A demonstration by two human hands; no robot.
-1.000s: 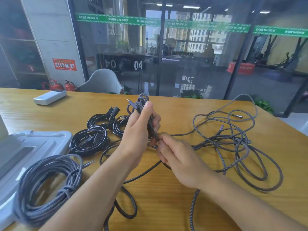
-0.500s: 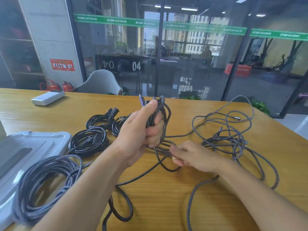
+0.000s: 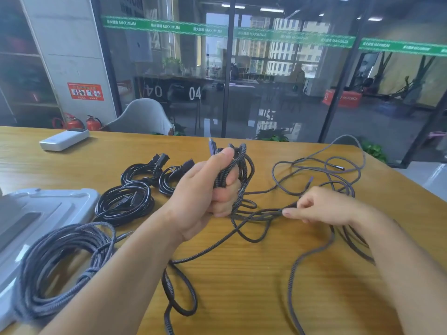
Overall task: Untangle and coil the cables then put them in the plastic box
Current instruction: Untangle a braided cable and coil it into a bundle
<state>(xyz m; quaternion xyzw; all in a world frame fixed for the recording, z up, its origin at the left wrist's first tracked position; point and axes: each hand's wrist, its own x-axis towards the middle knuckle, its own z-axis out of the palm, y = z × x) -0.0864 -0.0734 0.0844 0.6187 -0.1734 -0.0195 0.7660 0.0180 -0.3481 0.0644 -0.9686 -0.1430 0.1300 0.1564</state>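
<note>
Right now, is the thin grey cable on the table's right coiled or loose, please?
Loose: the thin grey cable sprawls in irregular tangled loops on the wooden table.

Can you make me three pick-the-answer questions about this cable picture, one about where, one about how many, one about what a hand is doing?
1. Where is the white power bank?
A far left of the table
B in the box
C under a hand

2. How many black cable coils lie on the table?
A one
B three
C six

3. What is the left hand doing?
A lying flat
B gripping a braided cable bundle
C pointing

Answers: 1 A, it sits near the table's far-left edge. 2 B, three glossy coils lie together. 3 B, fingers wrap the loops.
</note>
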